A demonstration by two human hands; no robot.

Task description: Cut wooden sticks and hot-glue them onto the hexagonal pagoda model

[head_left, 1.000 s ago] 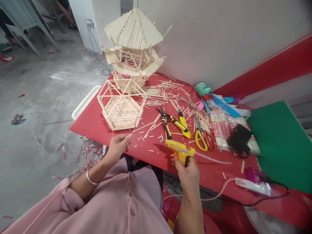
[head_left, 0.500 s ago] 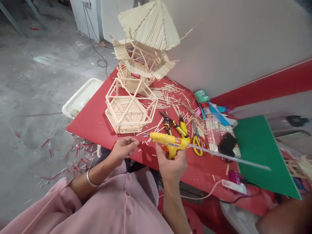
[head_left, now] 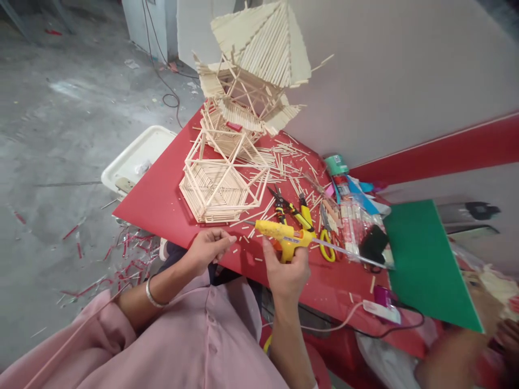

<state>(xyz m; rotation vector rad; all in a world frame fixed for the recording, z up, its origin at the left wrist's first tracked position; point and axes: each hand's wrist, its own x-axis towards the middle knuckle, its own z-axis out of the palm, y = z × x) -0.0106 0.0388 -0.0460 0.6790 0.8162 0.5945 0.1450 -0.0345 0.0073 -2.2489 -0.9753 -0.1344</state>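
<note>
My right hand (head_left: 288, 275) is wrapped round the grip of a yellow glue gun (head_left: 279, 232), its nozzle pointing left. A long, clear glue stick (head_left: 348, 251) sticks out of its back end. Left of the nozzle, my left hand (head_left: 210, 249) has thumb and fingers pressed together; whatever may be between them cannot be made out. Just beyond both hands, a hexagonal stick frame (head_left: 214, 189) with a slatted floor rests on the red table (head_left: 156, 200). Behind it rises a roofed stick model (head_left: 259, 65). Pliers (head_left: 279, 208) and yellow-handled scissors (head_left: 326, 247) lie close to the gun.
Loose sticks (head_left: 284, 162) are scattered over the table's far side. A green board (head_left: 430, 265) and a white power strip (head_left: 381, 312) with cords lie at right. A white tray (head_left: 133, 156) is beyond the left edge. Another person's blurred arm (head_left: 450, 359) shows at lower right.
The view has shifted slightly, so the models appear further right. My hands and the glue gun keep almost the same pose. At lower right, the other person's arm has moved and more shows.
</note>
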